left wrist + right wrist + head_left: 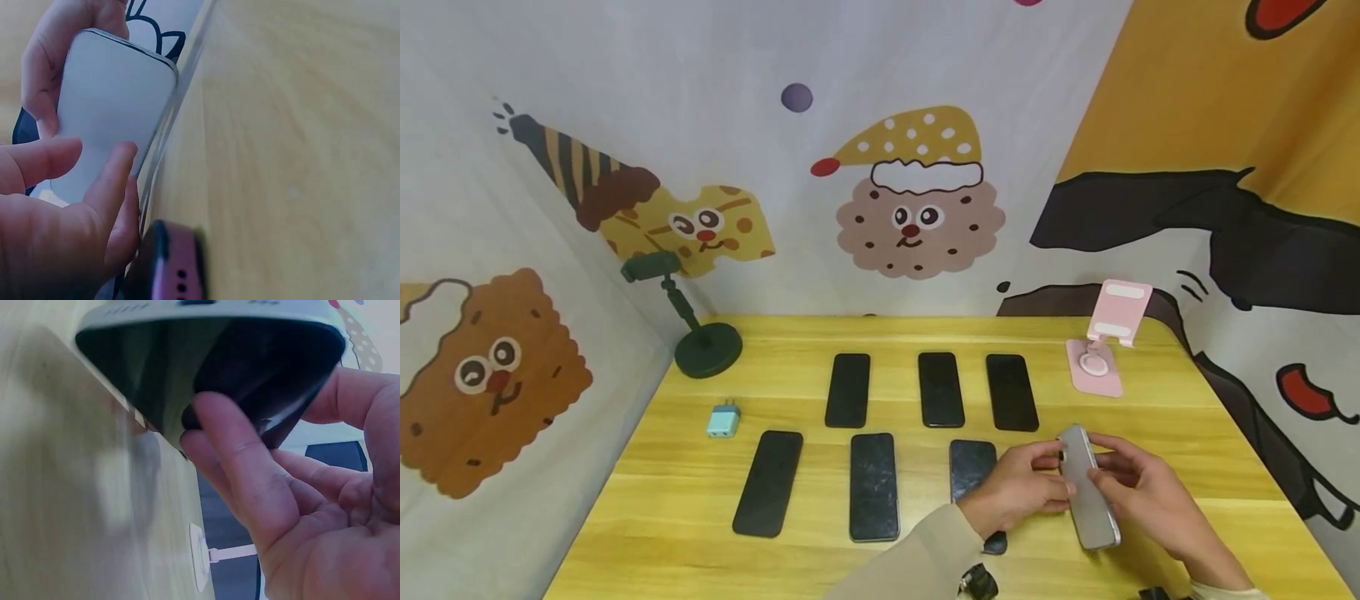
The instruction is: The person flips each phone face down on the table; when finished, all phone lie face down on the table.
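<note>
A silver-backed phone (1088, 492) is held tilted above the table's right part, its back facing up in the head view. My right hand (1150, 492) grips it by the right side, thumb on the back. In the right wrist view, fingers lie under its dark screen (169, 369). My left hand (1018, 487) is at the phone's left edge, with extended fingers touching it; in the left wrist view, its thumb and a finger lie over the pale back (115, 94). Below the left forearm, a dark phone (972, 462) is partly covered.
Several other dark phones, such as one at the left (767, 483), lie in two rows on the wooden table (647, 500). A green stand (707, 350) and a light-blue charger plug (724, 421) are at left. A pink phone stand (1120, 312) stands at back right.
</note>
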A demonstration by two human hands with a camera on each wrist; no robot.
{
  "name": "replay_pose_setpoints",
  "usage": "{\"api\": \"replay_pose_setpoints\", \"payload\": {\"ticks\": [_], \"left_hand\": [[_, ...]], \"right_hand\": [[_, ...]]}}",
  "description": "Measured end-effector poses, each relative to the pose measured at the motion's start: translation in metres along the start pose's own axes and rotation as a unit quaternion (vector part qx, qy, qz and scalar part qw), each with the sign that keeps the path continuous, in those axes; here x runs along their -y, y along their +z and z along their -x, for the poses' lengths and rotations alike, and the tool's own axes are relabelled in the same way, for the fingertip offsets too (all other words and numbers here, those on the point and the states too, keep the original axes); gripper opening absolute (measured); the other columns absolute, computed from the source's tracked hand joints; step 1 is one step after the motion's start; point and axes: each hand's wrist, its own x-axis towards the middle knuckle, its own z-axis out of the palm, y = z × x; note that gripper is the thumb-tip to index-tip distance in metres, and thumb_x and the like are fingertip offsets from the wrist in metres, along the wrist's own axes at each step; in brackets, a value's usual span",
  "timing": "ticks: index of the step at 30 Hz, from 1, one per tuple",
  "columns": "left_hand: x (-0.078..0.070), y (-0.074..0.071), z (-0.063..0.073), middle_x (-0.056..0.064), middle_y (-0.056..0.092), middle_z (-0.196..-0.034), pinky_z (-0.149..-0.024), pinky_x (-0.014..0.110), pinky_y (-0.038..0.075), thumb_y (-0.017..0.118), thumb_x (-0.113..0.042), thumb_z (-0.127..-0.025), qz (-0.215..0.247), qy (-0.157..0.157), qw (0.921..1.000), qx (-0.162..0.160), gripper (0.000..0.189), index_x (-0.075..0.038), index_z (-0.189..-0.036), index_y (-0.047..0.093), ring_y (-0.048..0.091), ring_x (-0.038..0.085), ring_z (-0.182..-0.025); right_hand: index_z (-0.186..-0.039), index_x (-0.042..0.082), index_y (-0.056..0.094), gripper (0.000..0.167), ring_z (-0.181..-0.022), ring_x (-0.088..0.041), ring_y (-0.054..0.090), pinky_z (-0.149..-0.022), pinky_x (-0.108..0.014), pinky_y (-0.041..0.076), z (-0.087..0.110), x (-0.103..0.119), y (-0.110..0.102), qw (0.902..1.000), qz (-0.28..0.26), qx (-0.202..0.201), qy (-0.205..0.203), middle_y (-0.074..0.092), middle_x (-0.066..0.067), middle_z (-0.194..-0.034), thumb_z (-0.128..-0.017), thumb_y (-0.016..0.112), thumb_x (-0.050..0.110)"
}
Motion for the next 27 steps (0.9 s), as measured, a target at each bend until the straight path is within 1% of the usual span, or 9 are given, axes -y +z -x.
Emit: {"api": "replay_pose_setpoints", "payload": {"ticks": [4,7,11,13,16,18,20,23,27], "left_hand": [[-0.003,0.003,0.001,0.007,0.065,-0.106,-0.082,0.051,0.065,0.074,0.018,-0.084,-0.019,0.001,0.9998,-0.008,0.064,-0.025,-0.132,0.072,0.069,0.021,-0.088],[-0.004,0.005,0.001,0.006,0.065,-0.101,-0.077,0.05,0.064,0.074,0.02,-0.083,-0.04,0.004,0.9992,-0.008,0.07,-0.029,-0.132,0.07,0.067,0.02,-0.086],[-0.004,0.009,0.002,0.006,0.06,-0.101,-0.072,0.048,0.065,0.074,0.025,-0.08,-0.064,0.01,0.9977,-0.019,0.08,-0.032,-0.135,0.066,0.066,0.021,-0.081],[-0.004,0.01,0.003,0.006,0.059,-0.1,-0.07,0.047,0.065,0.074,0.027,-0.078,-0.07,0.011,0.9971,-0.028,0.084,-0.033,-0.135,0.065,0.065,0.021,-0.077],[-0.004,0.011,0.003,0.006,0.058,-0.101,-0.066,0.045,0.065,0.074,0.029,-0.076,-0.068,0.007,0.997,-0.035,0.087,-0.035,-0.135,0.065,0.066,0.023,-0.071],[-0.005,0.009,0.003,0.006,0.058,-0.102,-0.065,0.045,0.065,0.073,0.03,-0.077,-0.062,0.009,0.9975,-0.031,0.09,-0.035,-0.138,0.064,0.066,0.024,-0.069],[-0.005,0.008,0.003,0.006,0.057,-0.104,-0.066,0.045,0.066,0.072,0.03,-0.077,-0.051,0.012,0.9983,-0.028,0.092,-0.034,-0.141,0.062,0.066,0.025,-0.069],[-0.004,0.006,0.001,0.007,0.057,-0.106,-0.067,0.047,0.066,0.07,0.032,-0.077,-0.029,0.017,0.9991,-0.026,0.094,-0.032,-0.144,0.059,0.067,0.026,-0.071],[0.0,0.006,-0.002,0.008,0.058,-0.106,-0.069,0.05,0.066,0.069,0.034,-0.076,-0.01,0.014,0.9991,-0.039,0.095,-0.031,-0.145,0.059,0.069,0.029,-0.075]], "right_hand": [[-0.156,0.001,0.046,0.054,-0.092,-0.007,0.069,-0.065,-0.031,0.06,0.001,0.0,-0.005,0.9997,0.01,-0.023,-0.008,0.067,-0.029,-0.131,-0.108,0.063,0.02],[-0.155,-0.002,0.046,0.053,-0.089,-0.005,0.068,-0.065,-0.03,0.06,0.002,-0.002,-0.007,0.9994,0.008,-0.034,-0.006,0.069,-0.027,-0.127,-0.109,0.061,0.018],[-0.153,-0.004,0.047,0.05,-0.084,-0.005,0.068,-0.064,-0.031,0.061,0.001,-0.006,-0.007,0.9989,-0.004,-0.046,-0.004,0.074,-0.019,-0.115,-0.109,0.06,0.015],[-0.153,-0.004,0.048,0.048,-0.081,-0.006,0.066,-0.063,-0.029,0.058,0.0,-0.009,-0.007,0.9986,-0.003,-0.052,-0.002,0.074,-0.014,-0.109,-0.109,0.059,0.013],[-0.153,-0.004,0.047,0.047,-0.08,-0.006,0.062,-0.063,-0.026,0.054,0.0,-0.013,-0.007,0.9983,0.007,-0.057,0.011,0.073,-0.01,-0.104,-0.109,0.057,0.01],[-0.153,-0.004,0.046,0.048,-0.081,-0.007,0.06,-0.065,-0.025,0.052,0.0,-0.016,-0.008,0.9982,0.011,-0.056,0.021,0.071,-0.01,-0.103,-0.108,0.056,0.009],[-0.154,-0.003,0.045,0.049,-0.081,-0.007,0.06,-0.064,-0.025,0.053,0.0,-0.019,-0.008,0.998,0.005,-0.055,0.029,0.07,-0.01,-0.102,-0.108,0.055,0.008],[-0.153,-0.002,0.045,0.049,-0.074,-0.009,0.059,-0.059,-0.027,0.053,-0.002,-0.023,-0.007,0.9977,-0.011,-0.061,0.029,0.071,-0.006,-0.099,-0.106,0.058,0.006],[-0.152,-0.002,0.047,0.05,-0.069,-0.012,0.06,-0.057,-0.03,0.054,-0.004,-0.031,-0.006,0.9971,-0.028,-0.058,0.041,0.073,-0.002,-0.095,-0.106,0.062,0.01]]}}
